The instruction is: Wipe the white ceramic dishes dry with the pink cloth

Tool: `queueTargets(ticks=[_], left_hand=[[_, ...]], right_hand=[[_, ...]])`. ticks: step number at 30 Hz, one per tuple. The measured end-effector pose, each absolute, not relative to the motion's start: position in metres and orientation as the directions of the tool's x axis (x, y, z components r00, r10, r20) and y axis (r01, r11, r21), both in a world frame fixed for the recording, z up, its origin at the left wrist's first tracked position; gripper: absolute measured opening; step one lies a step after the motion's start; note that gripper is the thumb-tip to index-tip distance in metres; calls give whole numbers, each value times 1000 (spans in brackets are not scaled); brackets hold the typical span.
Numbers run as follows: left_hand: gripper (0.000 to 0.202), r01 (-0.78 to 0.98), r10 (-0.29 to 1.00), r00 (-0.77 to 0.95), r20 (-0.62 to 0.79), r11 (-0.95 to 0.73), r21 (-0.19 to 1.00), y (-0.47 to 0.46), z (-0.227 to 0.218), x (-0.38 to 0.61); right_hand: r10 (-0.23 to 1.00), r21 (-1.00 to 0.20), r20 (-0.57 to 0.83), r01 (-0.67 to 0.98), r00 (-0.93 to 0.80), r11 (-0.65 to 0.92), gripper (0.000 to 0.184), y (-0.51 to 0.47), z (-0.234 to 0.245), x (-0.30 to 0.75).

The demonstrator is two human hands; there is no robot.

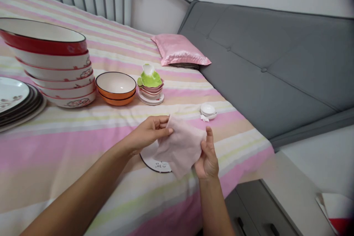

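A pale pink cloth (184,143) is stretched between my two hands. My left hand (151,131) pinches its upper left corner between thumb and fingers. On the opposite side, my right hand (207,155) grips the cloth's right edge, with one finger pointing up. Beneath the cloth lies a white plate (151,156) with a dark rim and small dark markings; the cloth and my left hand cover much of it. Whether the cloth touches the plate I cannot tell.
On the striped bedsheet (110,158) stand stacked red-rimmed bowls (69,81), dark-edged plates (13,96), orange bowls (117,97), leaf-shaped dishes (151,79) and small white dishes (208,110). A pink pillow (181,49) lies by the grey headboard (257,55). A nightstand (293,184) is at right.
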State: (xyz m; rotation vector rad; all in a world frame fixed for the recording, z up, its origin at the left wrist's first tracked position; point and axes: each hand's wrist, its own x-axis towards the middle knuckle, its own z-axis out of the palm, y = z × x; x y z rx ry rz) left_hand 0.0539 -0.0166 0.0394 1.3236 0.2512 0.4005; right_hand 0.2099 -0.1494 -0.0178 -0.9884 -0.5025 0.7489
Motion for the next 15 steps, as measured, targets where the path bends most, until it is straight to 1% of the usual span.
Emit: queueTargets(ticks=[2,4,7,10,12,15], left_hand=[[25,-128,439,898,42,169,977,-17,40,54],[23,-114,474,880,38,133,985,-18,41,55],[22,-102,539,841,48,71,992,-21,43,56],[22,-102,568,819,81,6,995,-24,46,56],[23,-103,565,818,108,-41,994,-25,48,55],[24,-106,541,827,154,-119,987,-27,51,54]], right_hand=[[760,-898,51,-303,648,319,67,-150,-17,211],[755,-895,54,-304,653,327,70,-150,-17,211],[757,-868,28,-360,653,343,57,-149,-18,212],[759,-848,1,-402,651,345,47,-148,-19,212],[760,-855,3,-393,650,339,49,-148,-17,212],[764,-872,20,-362,645,329,58,-149,-12,211]])
